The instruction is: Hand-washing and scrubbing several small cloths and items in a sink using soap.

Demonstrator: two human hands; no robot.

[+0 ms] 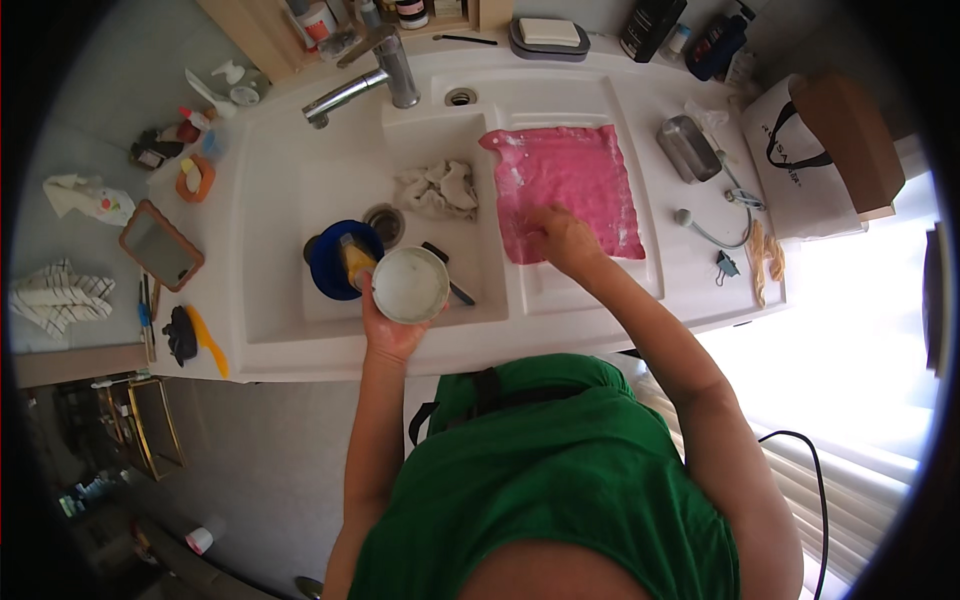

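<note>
My left hand (391,336) is wrapped round a small round white bowl (411,285) and holds it over the front of the sink. Pale whitish stuff covers the bowl's inside. A pink cloth (575,175) lies spread on the ribbed drainboard to the right, with white specks and smears, mostly along its edges. Over its lower left part is my right hand (568,240), fingertips bunched together and pointing down. Whatever they pinch is hidden, and I cannot tell whether they touch the cloth.
In the sink (280,190) are a blue bowl (328,268) holding something yellow, a crumpled whitish rag (440,190) and a dark-handled tool (460,292). A chrome faucet (385,75) overhangs it. Right of the drainboard lie a metal box (689,148), a hose (715,235) and a paper bag (800,160).
</note>
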